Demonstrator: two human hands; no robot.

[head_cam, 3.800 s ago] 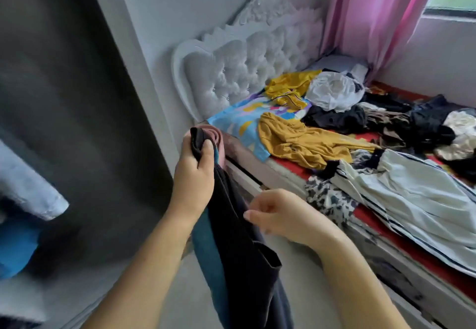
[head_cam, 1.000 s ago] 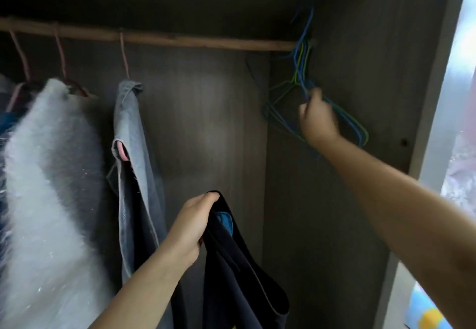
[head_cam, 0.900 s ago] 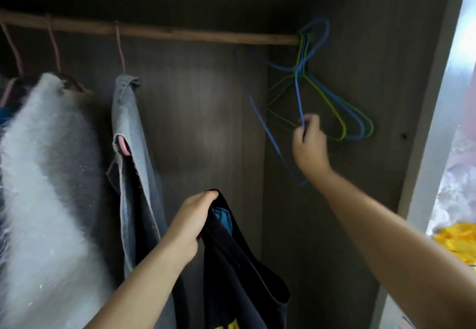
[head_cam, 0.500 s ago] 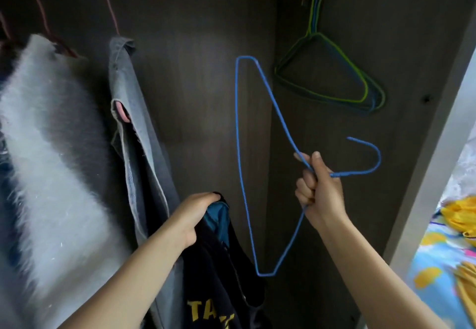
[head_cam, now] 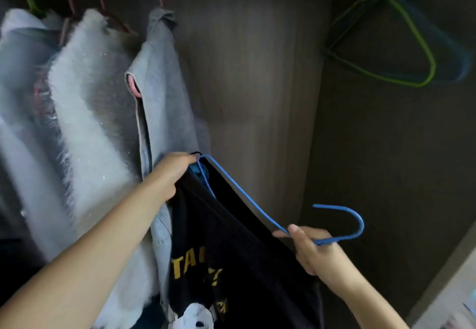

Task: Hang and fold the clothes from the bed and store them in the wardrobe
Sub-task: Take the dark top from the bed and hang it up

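I stand facing the open wardrobe. My left hand grips the top edge of a black T-shirt with yellow lettering and a white print. My right hand holds a blue wire hanger by the base of its hook, which points right. The hanger's far corner lies at the shirt's neck, beside my left fingers, and one arm of it runs down inside the cloth. The lower part of the hanger is hidden by the shirt.
A grey garment hangs just left of the shirt, then a white fluffy coat and more clothes. Spare green and blue wire hangers hang at the upper right against the dark wardrobe side wall.
My right hand took a blue hanger off the rail, lowered it and brought its corner to the shirt's neck at my left hand. The view dropped and the rail left the frame.
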